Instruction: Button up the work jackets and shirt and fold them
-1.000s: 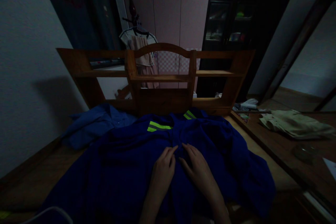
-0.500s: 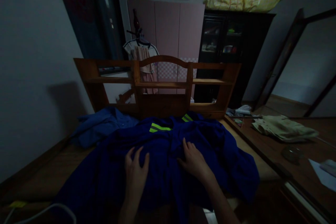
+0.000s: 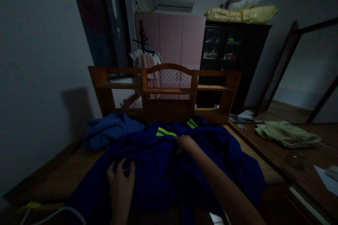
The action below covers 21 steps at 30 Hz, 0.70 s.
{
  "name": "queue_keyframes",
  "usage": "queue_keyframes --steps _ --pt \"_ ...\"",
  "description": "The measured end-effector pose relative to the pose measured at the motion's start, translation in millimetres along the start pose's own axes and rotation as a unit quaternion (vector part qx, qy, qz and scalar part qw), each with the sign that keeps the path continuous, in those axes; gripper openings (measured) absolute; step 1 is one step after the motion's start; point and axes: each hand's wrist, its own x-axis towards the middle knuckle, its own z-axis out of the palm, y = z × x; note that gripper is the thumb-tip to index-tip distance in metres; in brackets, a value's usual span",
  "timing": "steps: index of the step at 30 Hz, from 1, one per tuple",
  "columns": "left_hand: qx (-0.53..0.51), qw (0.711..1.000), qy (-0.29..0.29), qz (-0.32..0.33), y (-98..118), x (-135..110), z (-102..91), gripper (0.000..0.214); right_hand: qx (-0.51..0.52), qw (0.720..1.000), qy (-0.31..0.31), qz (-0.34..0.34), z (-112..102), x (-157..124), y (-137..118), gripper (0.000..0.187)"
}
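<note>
Blue jacket (image 3: 153,172), spread on a wooden desktop (image 3: 79,163); bare wood flanks it left and right, and its far edge lies close to the shelf unit (image 3: 169,110). The cloth is matt and rumpled, with flat yellow-green and grey strips (image 3: 166,132) near the top; a lighter blue garment (image 3: 111,132) lies crumpled beside it. Hands well apart over the jacket: left hand (image 3: 121,179) at its left part, fingers spread and bent; right hand (image 3: 184,143) by the strips, grip indeterminable.
</note>
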Motion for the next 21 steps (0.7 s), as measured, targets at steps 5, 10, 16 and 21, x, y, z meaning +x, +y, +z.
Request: queue_keyframes --steps 5,10,16,21 --pt "-0.163 0.970 -0.154 -0.091 8 -2 -24.0 0.058 -0.066 0.994 -0.087 0.011 -11 -15 -28 0.025" --pt "-0.319 0.898 -0.271 -0.132 30 0 -95.0 0.053 -0.093 0.994 -0.014 0.054 -68 -33 -16 0.021" --pt "-0.289 0.897 -0.318 -0.106 46 -2 -101.9 0.071 -0.102 0.971 0.187 0.108 -223 -27 23 0.032" --pt "-0.291 0.868 -0.400 -0.043 79 -31 -47.5 0.084 0.063 0.906 0.415 0.056 -359 -33 29 0.040"
